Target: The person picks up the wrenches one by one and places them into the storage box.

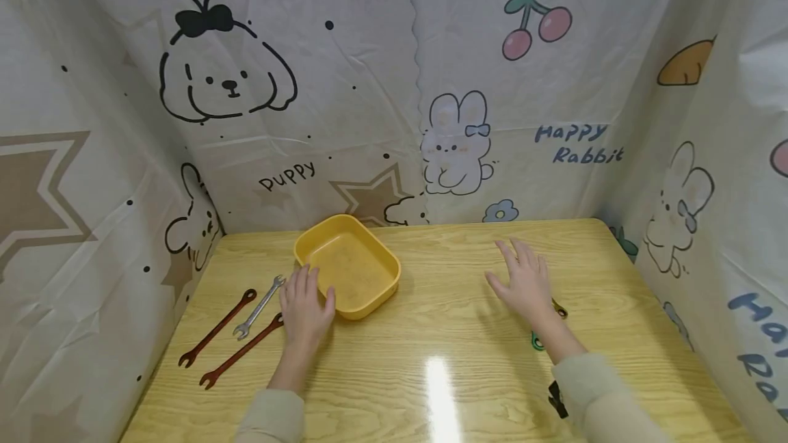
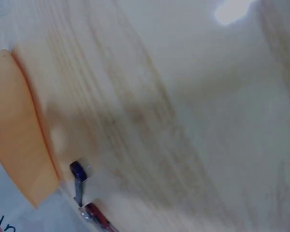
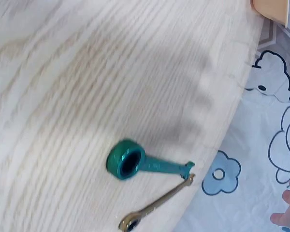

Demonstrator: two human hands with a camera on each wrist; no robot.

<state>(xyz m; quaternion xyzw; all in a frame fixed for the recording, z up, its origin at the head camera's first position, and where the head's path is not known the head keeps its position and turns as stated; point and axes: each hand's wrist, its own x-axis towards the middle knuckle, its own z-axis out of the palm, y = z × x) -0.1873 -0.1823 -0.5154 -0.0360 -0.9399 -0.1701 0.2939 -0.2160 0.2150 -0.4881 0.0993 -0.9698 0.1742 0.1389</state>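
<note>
My left hand (image 1: 306, 310), fingers spread, is at the near left side of a yellow plastic tray (image 1: 397, 284); whether it touches the rim I cannot tell. Left of it lie a silver wrench (image 1: 260, 307) and two reddish-brown wrenches, one farther left (image 1: 218, 328), the other (image 1: 242, 353) partly behind the hand. My right hand (image 1: 523, 282) hovers over the table's right side, fingers apart and holding nothing. Beneath that arm are a green wrench (image 3: 164, 166) and a gold wrench (image 3: 157, 202), mostly hidden in the head view.
A small black object (image 1: 557, 400), perhaps a clip, lies by the right sleeve and is partly covered. The wood-patterned table (image 1: 431, 320) is enclosed by printed cloth (image 1: 369, 87) at the back and both sides. Glare marks the table's front middle.
</note>
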